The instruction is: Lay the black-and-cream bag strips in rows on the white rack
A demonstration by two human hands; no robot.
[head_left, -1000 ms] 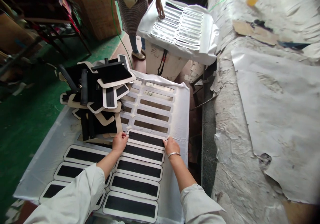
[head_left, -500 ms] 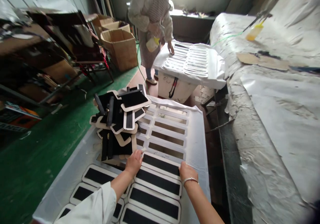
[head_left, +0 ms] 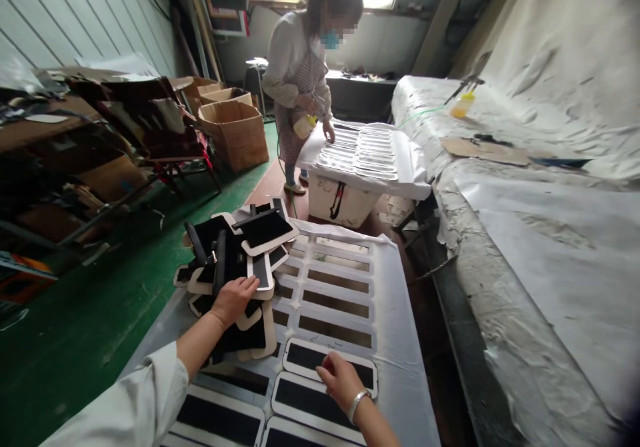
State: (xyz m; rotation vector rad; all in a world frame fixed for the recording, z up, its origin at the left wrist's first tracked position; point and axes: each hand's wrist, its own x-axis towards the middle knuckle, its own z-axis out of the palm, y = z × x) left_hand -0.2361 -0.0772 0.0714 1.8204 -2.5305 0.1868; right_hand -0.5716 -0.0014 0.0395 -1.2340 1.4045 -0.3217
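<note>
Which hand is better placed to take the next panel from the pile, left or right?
Probably the left hand: it rests on the pile of black cream-edged panels. The right hand lies farther away, on a laid-out panel.

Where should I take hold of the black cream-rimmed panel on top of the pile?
Pinch the black cream-rimmed panel by its near long edge, coming from your side with your left hand. That edge faces you and nothing appears to cover it, and holding there keeps your fingers off the black face.

White-sheeted table [head_left: 400, 384] — black-faced panels [head_left: 305, 355] in rows, slotted white frame [head_left: 335, 300] beside (loose panels [head_left: 265, 229] heaped far left).
</note>
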